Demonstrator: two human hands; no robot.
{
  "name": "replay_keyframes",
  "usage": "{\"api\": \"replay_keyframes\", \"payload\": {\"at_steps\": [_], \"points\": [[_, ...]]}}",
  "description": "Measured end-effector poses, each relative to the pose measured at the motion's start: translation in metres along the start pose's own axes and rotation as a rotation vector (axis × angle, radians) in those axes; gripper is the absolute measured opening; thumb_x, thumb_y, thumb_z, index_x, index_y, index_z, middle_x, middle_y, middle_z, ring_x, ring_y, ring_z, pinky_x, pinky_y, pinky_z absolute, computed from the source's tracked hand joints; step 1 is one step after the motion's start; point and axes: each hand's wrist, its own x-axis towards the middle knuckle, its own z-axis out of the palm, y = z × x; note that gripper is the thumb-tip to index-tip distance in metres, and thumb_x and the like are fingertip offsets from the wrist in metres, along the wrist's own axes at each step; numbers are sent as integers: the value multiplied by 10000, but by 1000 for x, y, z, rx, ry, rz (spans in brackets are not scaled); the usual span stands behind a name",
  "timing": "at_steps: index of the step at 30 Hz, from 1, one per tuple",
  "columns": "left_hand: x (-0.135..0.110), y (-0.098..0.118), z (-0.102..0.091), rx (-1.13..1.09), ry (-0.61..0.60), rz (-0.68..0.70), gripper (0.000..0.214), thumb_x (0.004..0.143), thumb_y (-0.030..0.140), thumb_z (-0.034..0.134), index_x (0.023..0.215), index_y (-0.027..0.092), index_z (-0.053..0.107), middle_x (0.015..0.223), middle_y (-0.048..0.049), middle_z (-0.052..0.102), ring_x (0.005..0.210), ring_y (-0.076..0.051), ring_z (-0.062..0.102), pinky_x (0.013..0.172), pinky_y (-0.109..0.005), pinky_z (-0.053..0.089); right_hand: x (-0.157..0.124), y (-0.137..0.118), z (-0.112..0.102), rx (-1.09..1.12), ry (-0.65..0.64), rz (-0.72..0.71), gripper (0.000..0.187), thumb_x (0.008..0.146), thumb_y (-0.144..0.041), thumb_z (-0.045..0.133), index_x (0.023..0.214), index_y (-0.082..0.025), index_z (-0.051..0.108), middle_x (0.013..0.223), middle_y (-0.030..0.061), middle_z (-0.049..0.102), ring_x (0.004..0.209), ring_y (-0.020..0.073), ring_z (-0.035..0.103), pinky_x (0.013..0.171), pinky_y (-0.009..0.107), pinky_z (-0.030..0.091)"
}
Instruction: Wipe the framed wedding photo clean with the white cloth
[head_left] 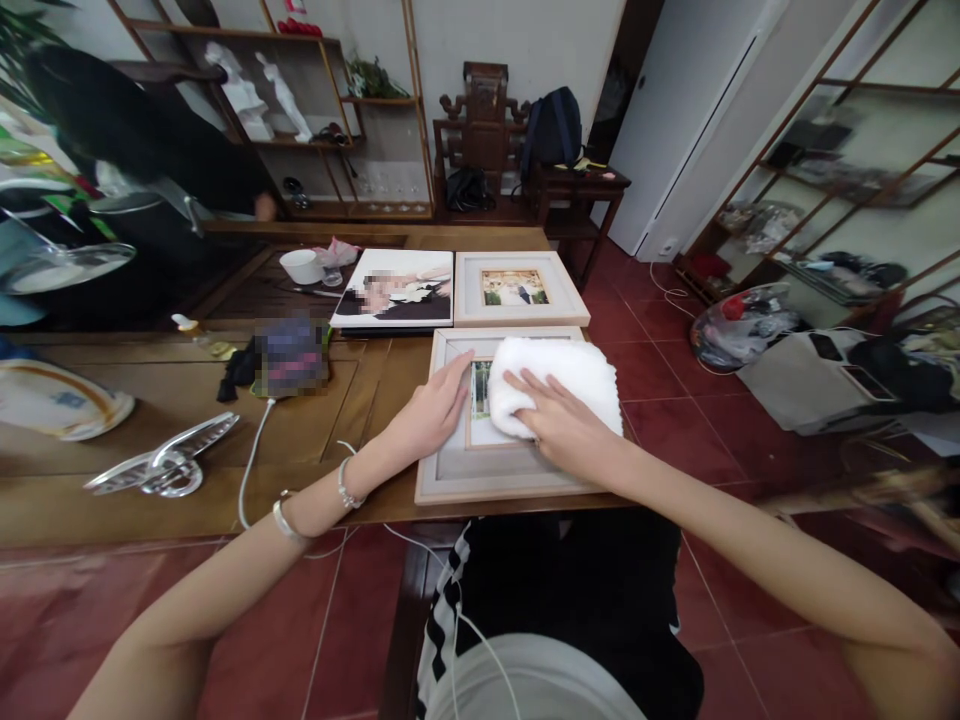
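Observation:
A picture frame with a pale wooden border lies flat near the table's front edge, a small photo partly showing at its middle. My left hand rests on the left side of this frame, fingers stretched out, holding nothing. Under my right hand is a fluffy white cloth, pressed onto the frame and hiding its right part; the fingers bend over the cloth. Just behind lie a second pale frame with a small photo and a larger picture panel showing people.
On the wooden table are a white bowl, a dropper bottle, a dark pouch, a silver winged ornament and a white cable. A person in black is across the table.

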Motion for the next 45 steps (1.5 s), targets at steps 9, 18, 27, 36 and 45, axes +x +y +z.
{"api": "replay_keyframes", "payload": {"at_steps": [9,18,27,36,45], "points": [[1,4,-5,-73,130,86,613,1013,403,267,1529,156,42,1594,-158,151,1462,-259,176,1186,-461,188,69,4,7,-138,29,-93,407,848,5,396,1163,-69,643,1550,176,266,1430,405,160,1116,622,207],[-2,0,-4,-111,168,93,624,999,496,231,1520,162,149,1560,-157,264,1436,-281,254,1167,-480,230,66,-43,-3,-163,-72,-151,415,834,-91,528,1238,-29,601,1439,233,436,1377,415,302,1079,547,332],[3,3,-8,-211,247,-58,596,1007,486,158,1389,109,418,1357,-163,548,1295,-241,488,1115,-418,349,14,-80,-21,-81,-166,-292,180,771,-114,601,880,-80,740,1320,284,526,1287,457,428,1002,530,403],[6,-2,0,-54,171,65,336,997,321,321,1208,142,512,1288,-165,574,1287,-239,488,1092,-431,379,-18,-61,-12,-38,-125,-261,273,779,-41,550,976,-94,731,1446,230,431,1376,436,292,1083,580,321],[6,-5,-1,-30,143,67,291,979,292,386,1221,160,480,1287,-166,562,1288,-259,483,1083,-471,381,-70,-8,-21,-71,-153,11,401,626,84,529,895,-126,740,1464,171,427,1385,415,280,1099,584,323]]}}
